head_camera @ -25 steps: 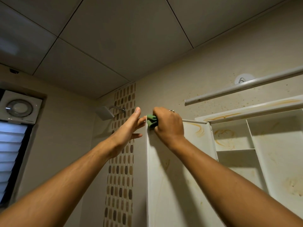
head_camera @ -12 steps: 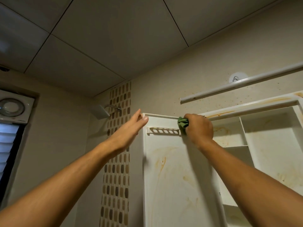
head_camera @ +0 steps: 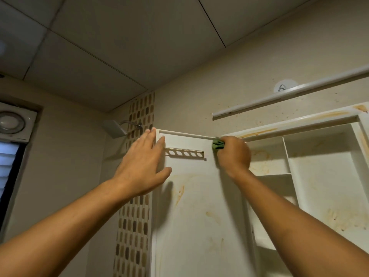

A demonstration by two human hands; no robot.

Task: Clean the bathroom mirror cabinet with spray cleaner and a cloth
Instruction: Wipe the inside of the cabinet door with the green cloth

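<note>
The right hand (head_camera: 234, 154) squeezes the green cloth (head_camera: 217, 144) on the top edge of the door (head_camera: 199, 216), at 1 o'clock. The left hand (head_camera: 139, 168), fingers straight and spread, rests on the door's 11 o'clock corner. The cloth looks soft and light, so bunch it in a fist. The thin door may swing, so hold its edge.
</note>
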